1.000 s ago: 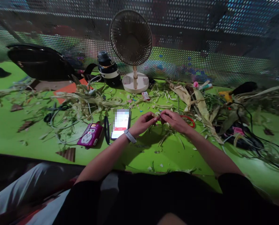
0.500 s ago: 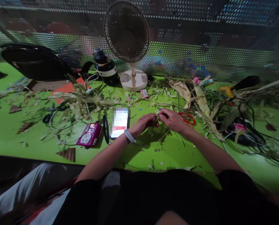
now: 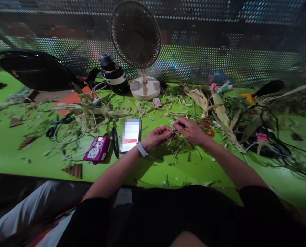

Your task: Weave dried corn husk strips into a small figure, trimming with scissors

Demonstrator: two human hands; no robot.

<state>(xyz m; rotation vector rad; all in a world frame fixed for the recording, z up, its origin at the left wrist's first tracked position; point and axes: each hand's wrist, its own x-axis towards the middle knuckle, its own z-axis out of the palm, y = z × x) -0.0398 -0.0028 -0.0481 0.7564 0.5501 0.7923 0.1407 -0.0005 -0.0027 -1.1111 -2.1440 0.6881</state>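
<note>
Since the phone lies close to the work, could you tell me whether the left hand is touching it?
Apart. The head view shows bare green table between the left hand and the phone; the hand instead pinches husk strips with the right hand.

We are at a craft workbench: a bright green tabletop (image 3: 19, 144) backed by a perforated metal screen (image 3: 220, 65). Beyond our hands stands a small beige desk fan (image 3: 136, 37); dried yellow-green leaf strips (image 3: 214, 106) litter the surface on both sides, with black-handled scissors (image 3: 56, 125) far to their left.
</note>
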